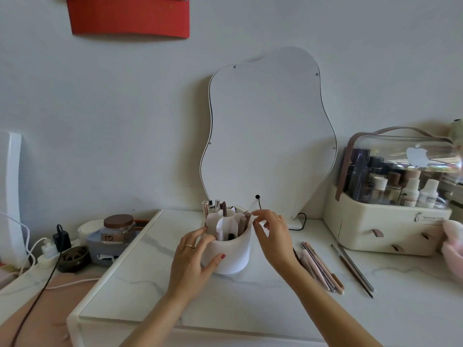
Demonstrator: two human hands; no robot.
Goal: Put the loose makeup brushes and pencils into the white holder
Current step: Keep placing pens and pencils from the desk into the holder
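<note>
The white holder [234,254] stands on the marble table top, with several pencils and brushes [220,211] upright in its compartments. My left hand [194,256] wraps around the holder's left side, thumb on its front. My right hand [271,234] hovers at the holder's right rim, fingers curled and apart, with nothing visible between them. A bundle of loose pink and brown pencils [320,266] lies on the table to the right of my right wrist. Two long thin dark brushes [353,269] lie further right.
A wavy mirror [270,134] leans on the wall behind the holder. A cream cosmetics case [385,221] with a clear lid stands at the right. At the left are a brown-lidded jar [117,227], chargers and cables. The table's front edge is near me.
</note>
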